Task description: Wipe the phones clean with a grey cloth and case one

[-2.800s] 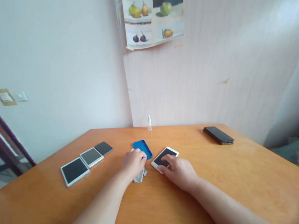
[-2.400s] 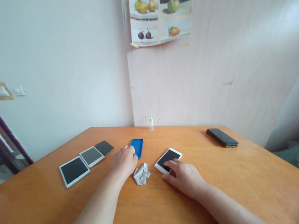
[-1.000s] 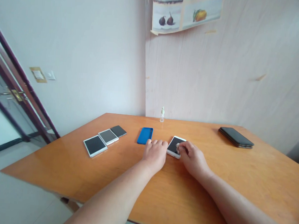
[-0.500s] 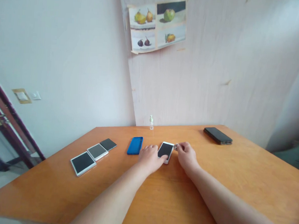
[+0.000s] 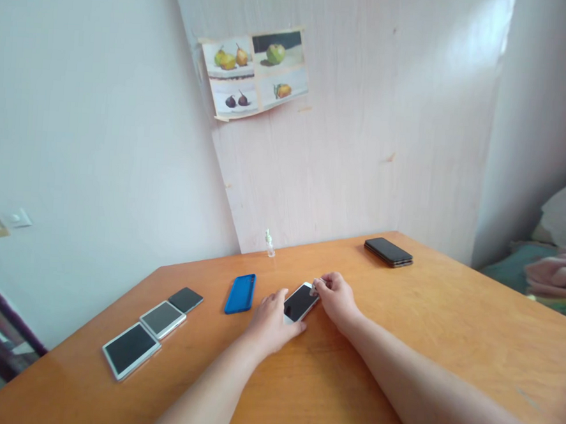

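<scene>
A white smartphone (image 5: 299, 302) with a dark screen lies on the wooden table (image 5: 382, 320). My left hand (image 5: 272, 323) holds it at the left edge and lower end, fingers along the side and thumb near the bottom corner. In a pinch, my right hand (image 5: 337, 298) has a small pale piece (image 5: 313, 289), perhaps a wipe or cloth, at the upper right part of the screen. Its exact kind is too small to make out. Left of my left hand is an empty blue phone case (image 5: 240, 293), lying open side up.
Along the left side lie a white tablet (image 5: 131, 350), a smaller white device (image 5: 162, 319) and a dark device (image 5: 185, 299). A small clear pump bottle (image 5: 269, 244) stands at the back edge. Stacked black devices (image 5: 388, 252) lie at the back right.
The view has swung right. The phone now lies more turned to the right. My left thumb has slid off the screen to its lower end, and the pale piece has come onto the screen.
</scene>
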`<state>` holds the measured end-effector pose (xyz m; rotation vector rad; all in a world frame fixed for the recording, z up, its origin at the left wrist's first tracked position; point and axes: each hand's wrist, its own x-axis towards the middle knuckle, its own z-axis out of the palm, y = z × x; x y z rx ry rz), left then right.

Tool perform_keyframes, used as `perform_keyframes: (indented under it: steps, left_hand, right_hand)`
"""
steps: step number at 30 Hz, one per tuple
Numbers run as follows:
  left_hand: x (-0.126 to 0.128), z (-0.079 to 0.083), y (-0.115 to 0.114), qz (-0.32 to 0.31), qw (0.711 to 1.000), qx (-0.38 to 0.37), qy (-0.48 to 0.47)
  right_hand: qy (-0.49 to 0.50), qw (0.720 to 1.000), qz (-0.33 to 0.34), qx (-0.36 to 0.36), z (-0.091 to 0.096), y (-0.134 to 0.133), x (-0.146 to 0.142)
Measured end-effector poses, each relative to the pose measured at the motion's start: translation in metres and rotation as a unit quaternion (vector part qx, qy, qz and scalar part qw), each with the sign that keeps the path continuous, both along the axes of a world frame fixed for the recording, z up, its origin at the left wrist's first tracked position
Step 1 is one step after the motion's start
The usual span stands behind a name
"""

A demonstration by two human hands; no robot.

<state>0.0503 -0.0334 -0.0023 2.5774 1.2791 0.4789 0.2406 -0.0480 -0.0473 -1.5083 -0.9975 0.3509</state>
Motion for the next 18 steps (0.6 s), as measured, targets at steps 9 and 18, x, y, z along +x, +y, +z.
perform_keyframes:
  steps: [9, 18]
  left_hand:
    - [-0.023, -0.014, 0.000, 0.015, 0.999, -0.005, -0.046]
    - [-0.023, -0.014, 0.008, 0.022, 0.999, 0.033, -0.036]
  right_hand:
    - [-0.068, 0.997, 0.007, -0.032, 0.005, -0.010, 0.006]
    - [-0.110, 0.993, -0.002, -0.041, 0.037, -0.019, -0.007]
